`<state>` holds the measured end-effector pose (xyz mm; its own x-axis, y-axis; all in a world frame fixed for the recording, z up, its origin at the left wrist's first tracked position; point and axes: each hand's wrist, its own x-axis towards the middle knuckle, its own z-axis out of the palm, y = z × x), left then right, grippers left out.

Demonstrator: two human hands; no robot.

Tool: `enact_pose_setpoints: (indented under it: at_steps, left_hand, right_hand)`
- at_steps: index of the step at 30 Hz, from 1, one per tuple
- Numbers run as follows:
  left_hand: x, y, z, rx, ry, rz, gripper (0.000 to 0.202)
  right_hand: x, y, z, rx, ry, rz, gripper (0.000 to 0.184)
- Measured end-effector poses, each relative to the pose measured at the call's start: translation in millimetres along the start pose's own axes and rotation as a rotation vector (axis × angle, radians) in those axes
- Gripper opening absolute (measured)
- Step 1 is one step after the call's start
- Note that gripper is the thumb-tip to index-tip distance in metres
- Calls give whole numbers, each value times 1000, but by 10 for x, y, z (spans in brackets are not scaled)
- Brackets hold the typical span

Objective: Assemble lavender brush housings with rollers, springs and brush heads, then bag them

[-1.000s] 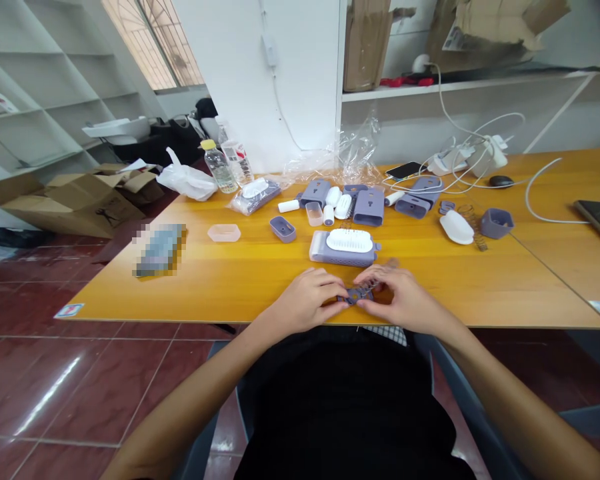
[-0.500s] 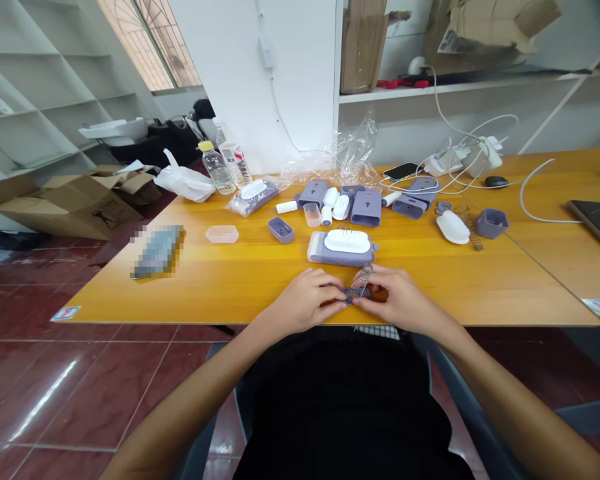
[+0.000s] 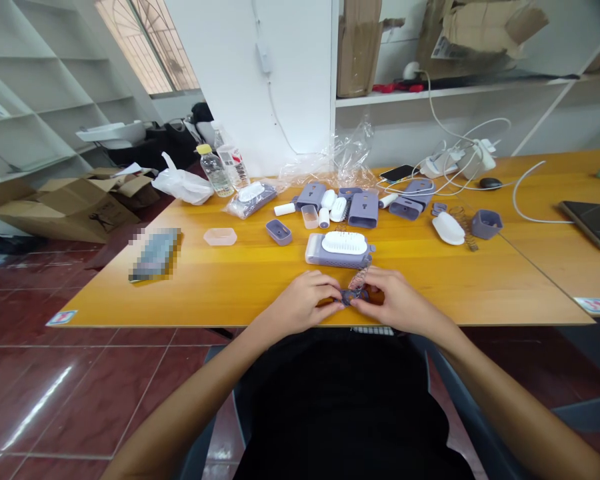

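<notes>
Near the front edge of the table, my left hand point(image 3: 310, 300) pinches the left end of a small dark purple plastic part point(image 3: 349, 296). My right hand point(image 3: 387, 297) grips the same part from the other side, its fingers closed around it. A coiled metal spring point(image 3: 363, 275) rises at a tilt from the part, against my right fingers. How the spring is seated is hidden by the fingers. Just beyond my hands lies a purple brush body point(image 3: 336, 257) with a white bristled oval head point(image 3: 345, 243) on top.
Behind are purple housings point(image 3: 364, 210), white oval pieces, a purple cup point(image 3: 279, 232) and a clear pink tray point(image 3: 220, 236). To the right lie a white oval piece point(image 3: 449, 229), a loose spring point(image 3: 463, 223) and a purple cap point(image 3: 487, 224). Bottles point(image 3: 215, 172) and cables stand farther back.
The view has shifted slightly. Both hands keep their hold on the small purple part, with only slight finger movement; the spring still stands tilted by the right fingers.
</notes>
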<state>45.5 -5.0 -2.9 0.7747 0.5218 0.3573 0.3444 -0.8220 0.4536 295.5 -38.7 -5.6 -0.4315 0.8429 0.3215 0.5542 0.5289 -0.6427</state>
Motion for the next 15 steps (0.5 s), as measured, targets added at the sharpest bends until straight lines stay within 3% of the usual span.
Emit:
enact_pose_setpoints:
  at_steps: [5, 15]
  left_hand:
    - [-6, -15, 6, 11, -4, 0, 15]
    - [-15, -24, 8, -26, -9, -1, 17]
  right_hand:
    - [-31, 16, 21, 74, 44, 34, 10]
    - [-36, 34, 37, 19, 30, 54, 13]
